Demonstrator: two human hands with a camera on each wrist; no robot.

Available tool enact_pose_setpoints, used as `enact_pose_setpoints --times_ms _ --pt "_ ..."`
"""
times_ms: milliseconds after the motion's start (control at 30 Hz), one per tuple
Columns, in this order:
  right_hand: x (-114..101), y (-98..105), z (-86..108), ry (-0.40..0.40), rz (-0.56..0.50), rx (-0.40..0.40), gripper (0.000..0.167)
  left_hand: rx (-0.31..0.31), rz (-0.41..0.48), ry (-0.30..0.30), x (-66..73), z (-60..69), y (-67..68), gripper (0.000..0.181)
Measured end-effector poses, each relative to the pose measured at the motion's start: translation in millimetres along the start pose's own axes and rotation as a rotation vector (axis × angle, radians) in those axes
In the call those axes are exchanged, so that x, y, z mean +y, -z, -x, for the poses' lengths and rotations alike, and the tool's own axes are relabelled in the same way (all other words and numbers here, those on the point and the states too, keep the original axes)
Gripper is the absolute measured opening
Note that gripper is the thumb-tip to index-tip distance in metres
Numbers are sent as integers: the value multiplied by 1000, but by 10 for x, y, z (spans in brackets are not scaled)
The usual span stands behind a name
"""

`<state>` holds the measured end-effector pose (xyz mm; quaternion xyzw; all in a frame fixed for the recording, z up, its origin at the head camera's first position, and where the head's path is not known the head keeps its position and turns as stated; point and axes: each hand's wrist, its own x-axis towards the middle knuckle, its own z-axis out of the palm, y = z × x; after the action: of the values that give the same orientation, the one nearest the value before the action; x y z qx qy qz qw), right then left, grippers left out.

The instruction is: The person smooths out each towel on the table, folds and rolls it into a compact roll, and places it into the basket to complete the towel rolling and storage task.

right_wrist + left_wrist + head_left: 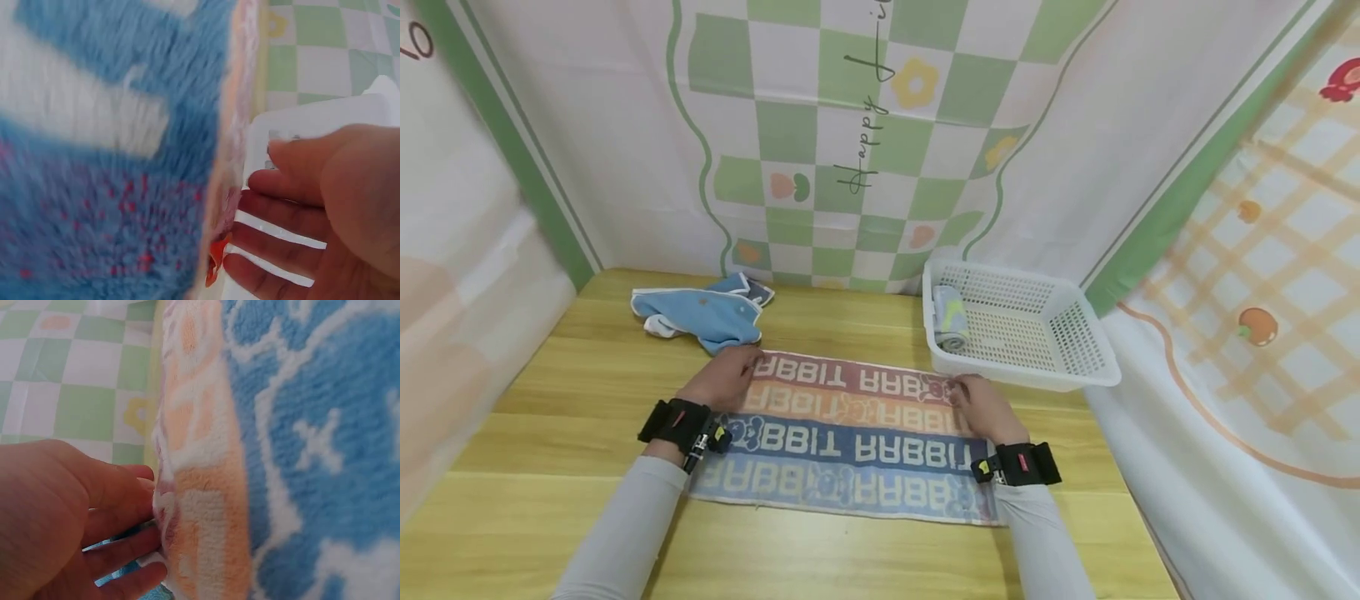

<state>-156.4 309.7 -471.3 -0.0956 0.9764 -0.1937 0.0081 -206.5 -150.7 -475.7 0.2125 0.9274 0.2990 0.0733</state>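
Note:
A striped towel [850, 450] with red, orange, dark blue and light blue bands lies spread on the table, its lettering upside down. At its far left corner is the left hand [722, 379]; in the left wrist view that hand [81, 519] touches the towel's edge [200, 487] with fairly straight fingers. The right hand [988, 408] is at the far right corner. In the right wrist view the right hand [312, 206] has its fingers extended against the edge of the towel [112, 156], near a small orange tag [216, 259].
A crumpled blue cloth [700, 312] lies at the back left of the wooden table [760, 554]. At the back right stands a white perforated basket [1026, 375] with a rolled light cloth [951, 317] inside. Patterned curtains [865, 158] surround the table.

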Motion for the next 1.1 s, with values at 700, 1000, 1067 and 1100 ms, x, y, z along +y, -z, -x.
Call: enact_pose_setpoints --times_ms 700,1000,1067,1100 --pt "108 0 10 56 49 17 9 -27 44 20 -16 -66 139 6" --pt "79 60 124 42 -140 14 20 54 126 -39 -53 3 216 10" --pt "76 83 155 46 -113 47 20 69 134 -43 -51 10 243 17" --pt "75 101 172 44 -97 64 19 78 131 -46 -53 14 255 20"
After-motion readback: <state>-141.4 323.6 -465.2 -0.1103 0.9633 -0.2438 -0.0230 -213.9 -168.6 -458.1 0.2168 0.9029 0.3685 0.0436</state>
